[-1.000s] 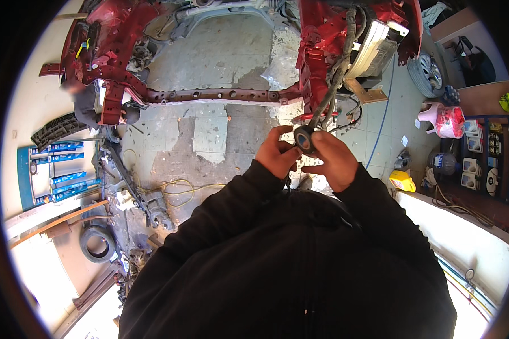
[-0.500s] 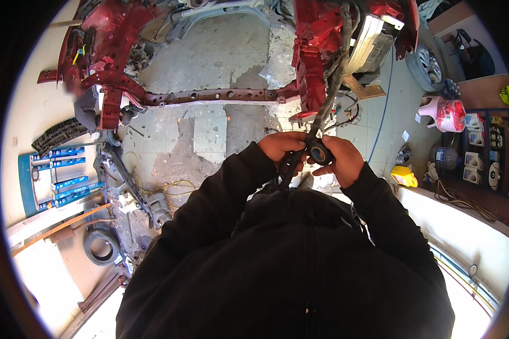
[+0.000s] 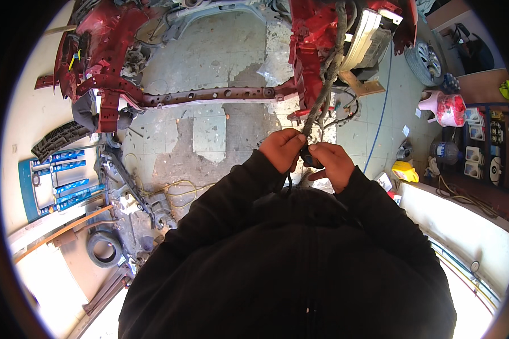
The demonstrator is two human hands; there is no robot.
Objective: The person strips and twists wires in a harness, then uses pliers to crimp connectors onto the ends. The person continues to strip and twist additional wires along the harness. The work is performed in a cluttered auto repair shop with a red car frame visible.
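A thick dark wiring harness point(image 3: 325, 93) runs from the red car front down to my hands. My left hand point(image 3: 281, 150) is closed round its near end, thumb and fingers pinched together. Close beside it, my right hand point(image 3: 335, 165) grips a roll of black tape point(image 3: 311, 160), which is partly covered by the fingers and seen nearly edge-on. The roll sits against the harness. Thin dark strands hang below my left hand in front of my black jacket.
Ahead lies the red car body front point(image 3: 308, 68) with its perforated crossbar point(image 3: 209, 96). On the right are a wheel point(image 3: 424, 63), a yellow jug point(image 3: 405, 172) and shelves with boxed parts. A tyre point(image 3: 104, 249) and metal parts lie at left. A blue hose point(image 3: 383, 107) crosses the floor.
My right hand has turned the tape roll, so its round hole no longer faces up. My left hand has shifted slightly and now pinches the harness near the roll.
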